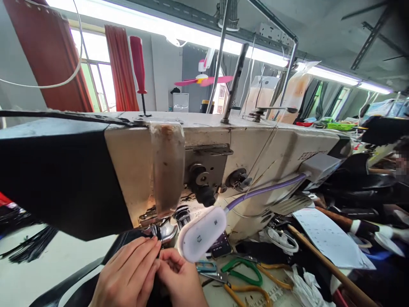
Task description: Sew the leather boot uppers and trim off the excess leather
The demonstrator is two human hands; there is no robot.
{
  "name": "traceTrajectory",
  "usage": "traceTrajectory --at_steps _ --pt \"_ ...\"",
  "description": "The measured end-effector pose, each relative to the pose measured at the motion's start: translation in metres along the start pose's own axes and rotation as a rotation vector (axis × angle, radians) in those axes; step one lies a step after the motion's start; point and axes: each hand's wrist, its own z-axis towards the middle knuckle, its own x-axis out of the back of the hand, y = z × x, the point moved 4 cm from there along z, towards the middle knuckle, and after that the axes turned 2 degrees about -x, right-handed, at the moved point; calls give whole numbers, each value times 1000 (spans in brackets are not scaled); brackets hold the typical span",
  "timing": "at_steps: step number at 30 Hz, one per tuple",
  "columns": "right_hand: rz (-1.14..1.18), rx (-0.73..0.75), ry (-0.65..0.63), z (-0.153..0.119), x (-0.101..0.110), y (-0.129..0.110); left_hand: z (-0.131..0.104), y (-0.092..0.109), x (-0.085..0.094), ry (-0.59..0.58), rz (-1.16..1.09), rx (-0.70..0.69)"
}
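A white industrial sewing machine (204,136) fills the middle of the head view. At its needle end, my left hand (128,270) has its fingers together, with the tips at a dark piece of black material (157,232) beside the metal presser foot area (168,230). My right hand (180,275) is closed in a pinch just right of it, fingertips meeting at the same black material. Most of that piece is hidden behind my fingers. More black material (86,277) runs down to the left of my left hand. A lit lamp (203,234) hangs just above my right hand.
Green-handled scissors (243,270), yellow-handled scissors (249,290) and a phone (221,246) lie right of my hands. Beyond are a wooden stick (332,264) and a paper sheet (332,238). A red screwdriver (138,64) stands upright on the machine. Black strips (35,247) lie at left.
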Motion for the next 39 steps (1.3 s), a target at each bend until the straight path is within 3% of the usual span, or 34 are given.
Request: traceTrajectory --at_steps 5,10,13,18,22,31,39 --pt "-68 32 49 -7 2 14 -9 0 -8 46 -1 -23" --pt "-254 138 195 -28 12 17 4 5 -3 43 -59 -40" --pt "-275 72 157 -35 10 3 9 6 0 -10 -64 1" --pt "-182 -38 55 -36 2 -5 6 10 1 -66 -4 -92" --pt "-175 -23 147 -35 5 8 7 9 2 -29 -17 -96" --pt "-297 29 159 -40 22 35 4 10 1 -32 -21 -88" --pt "-337 49 52 -44 20 24 4 4 3 -4 -115 -61"
